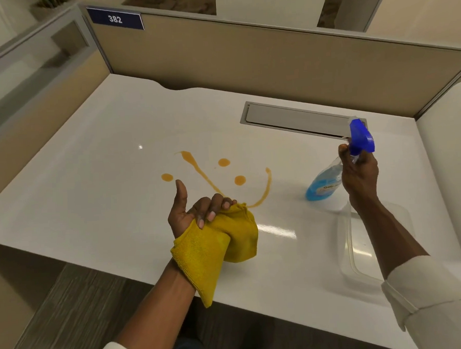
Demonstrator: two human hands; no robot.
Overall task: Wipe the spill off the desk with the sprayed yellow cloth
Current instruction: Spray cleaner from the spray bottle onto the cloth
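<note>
An orange spill (pixel 211 179) of streaks and round drops lies in the middle of the white desk (pixel 90 168). My left hand (pixel 196 212) is palm up just in front of the spill, fingers closed on a folded yellow cloth (pixel 214 251) that hangs down over my wrist. To the right, my right hand (pixel 359 173) grips the neck of a spray bottle (pixel 328 178) with blue liquid and a blue trigger head, held tilted above the desk, its nozzle end up and away from the cloth.
A grey cable tray lid (pixel 296 117) is set into the desk behind the bottle. A clear plastic container (pixel 353 250) stands at the desk's right front under my right arm. Beige partition walls (pixel 244 56) close the back and sides.
</note>
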